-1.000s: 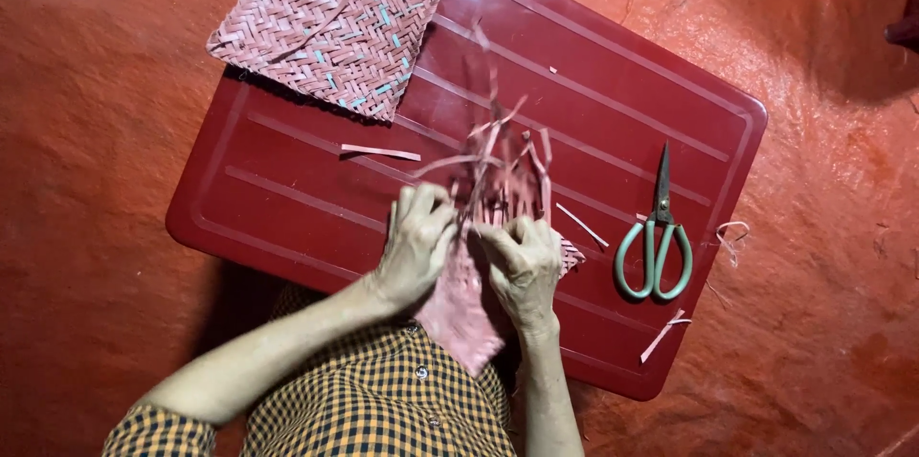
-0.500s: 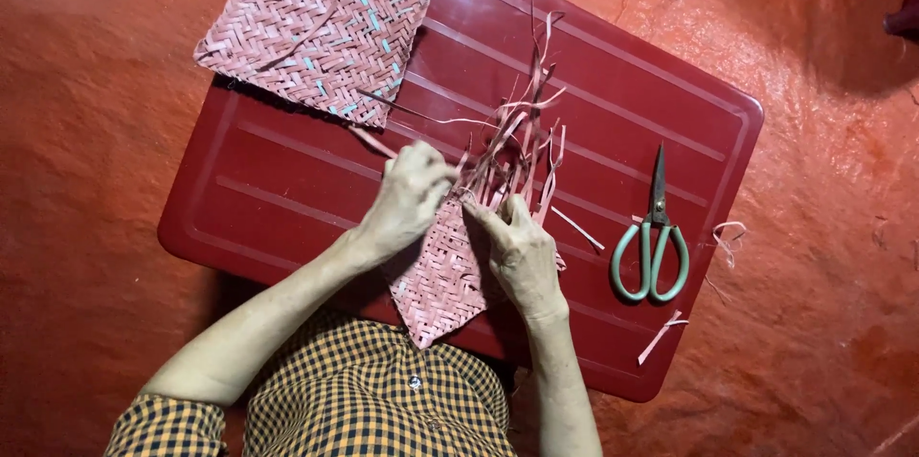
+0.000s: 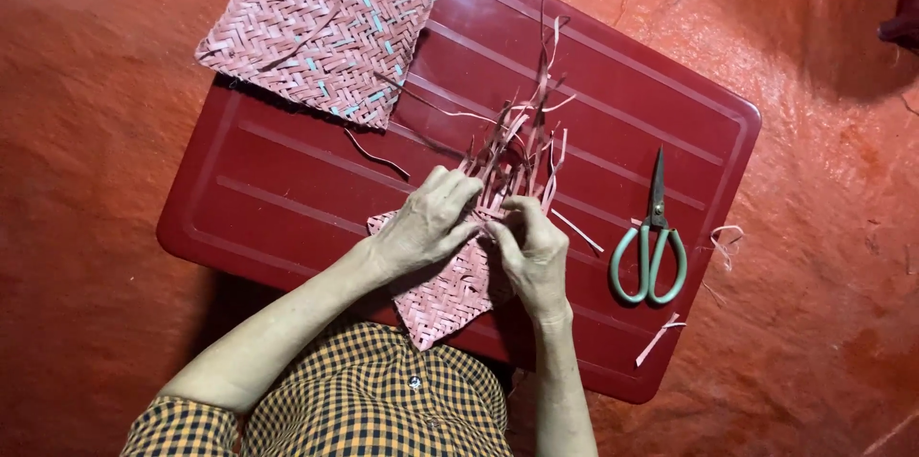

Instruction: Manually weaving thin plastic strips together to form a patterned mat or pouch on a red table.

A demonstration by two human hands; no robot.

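A small pink woven mat (image 3: 448,296) lies half-finished on a dark red plastic tray (image 3: 287,199), with loose pink strips (image 3: 525,132) sticking up from its far edge. My left hand (image 3: 426,224) presses on the weave and pinches strips at its top. Beside it, my right hand (image 3: 532,251) grips strips at the same spot, fingers curled. The two hands touch over the weave and hide its middle.
A finished pink woven mat (image 3: 321,28) with a few pale blue strips rests on the tray's far left corner. Green-handled scissors (image 3: 653,245) lie on the tray at the right. Cut strip scraps (image 3: 659,339) litter the tray and the red floor (image 3: 823,227).
The small mat has been turned and laid flatter on the tray. Both hands have shifted slightly forward on it, and the loose strips now fan out further away from me.
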